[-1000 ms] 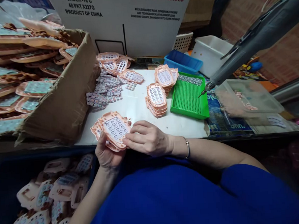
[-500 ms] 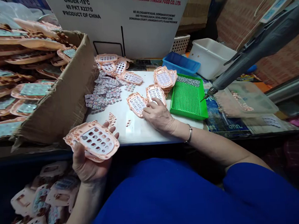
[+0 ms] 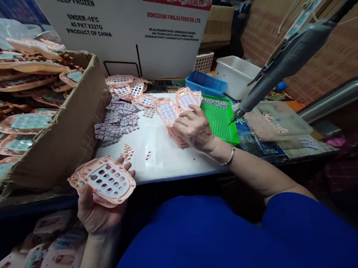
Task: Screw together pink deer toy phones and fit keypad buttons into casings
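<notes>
My left hand point(image 3: 102, 215) is closed around a peach plastic toy shell point(image 3: 109, 179) with a white insert full of rows of holes. At least one more shell seems to lie under it. Over the white work board my right hand point(image 3: 193, 129) grips the edge of another peach shell point(image 3: 166, 109), slightly blurred and tilted. Beneath that one, partly hidden by the fingers, are more stacked shells point(image 3: 176, 137). Just behind my right hand sits a stack of similar shells point(image 3: 187, 98). My right thumb is hidden.
Button pads point(image 3: 117, 119) and tiny peach pieces point(image 3: 127, 152) lie on the white board point(image 3: 147, 168). A green tray point(image 3: 216, 123) with screws stands right, below a hanging electric screwdriver point(image 3: 266, 80). A cardboard box point(image 3: 75, 116) of finished-looking shells borders the left.
My right hand has taken hold of a shell and shifted it up and away from the board's front. The left hand still holds its shell. The camera view has shifted.
</notes>
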Demonstrator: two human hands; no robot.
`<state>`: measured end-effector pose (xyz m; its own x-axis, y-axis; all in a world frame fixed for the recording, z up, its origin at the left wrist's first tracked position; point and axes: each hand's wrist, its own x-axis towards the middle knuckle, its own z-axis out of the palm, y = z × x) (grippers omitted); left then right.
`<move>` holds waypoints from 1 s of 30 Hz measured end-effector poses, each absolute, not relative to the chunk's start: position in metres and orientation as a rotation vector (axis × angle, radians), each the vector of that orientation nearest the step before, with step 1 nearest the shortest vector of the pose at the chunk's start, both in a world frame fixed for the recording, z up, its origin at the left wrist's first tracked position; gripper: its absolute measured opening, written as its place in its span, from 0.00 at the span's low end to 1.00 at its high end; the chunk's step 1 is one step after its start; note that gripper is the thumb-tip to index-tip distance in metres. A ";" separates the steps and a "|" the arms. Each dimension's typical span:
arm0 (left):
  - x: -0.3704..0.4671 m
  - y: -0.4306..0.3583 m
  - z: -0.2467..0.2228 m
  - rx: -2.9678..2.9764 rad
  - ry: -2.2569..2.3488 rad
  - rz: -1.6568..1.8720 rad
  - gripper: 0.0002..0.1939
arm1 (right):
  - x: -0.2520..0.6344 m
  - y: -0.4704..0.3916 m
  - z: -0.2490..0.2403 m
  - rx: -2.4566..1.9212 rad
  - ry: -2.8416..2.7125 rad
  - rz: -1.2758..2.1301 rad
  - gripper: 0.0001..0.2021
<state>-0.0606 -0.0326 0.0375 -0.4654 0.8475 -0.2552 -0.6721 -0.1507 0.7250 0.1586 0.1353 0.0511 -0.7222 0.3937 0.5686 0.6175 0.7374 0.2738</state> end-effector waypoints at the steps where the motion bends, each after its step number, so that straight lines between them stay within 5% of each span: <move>1: -0.059 -0.032 0.038 0.262 0.987 1.806 0.36 | 0.166 0.144 0.055 -0.851 -2.433 -0.617 0.17; 15: -0.051 -0.027 0.030 0.209 0.852 1.729 0.38 | 0.188 0.208 0.081 -1.717 -2.390 -0.478 0.20; 24: -0.056 -0.028 0.023 0.229 0.849 1.748 0.42 | 0.185 0.180 0.088 -1.386 -2.378 -0.574 0.16; 30: -0.058 -0.028 0.026 0.320 0.844 1.785 0.31 | 0.136 0.133 0.061 -0.654 -2.812 -0.337 0.15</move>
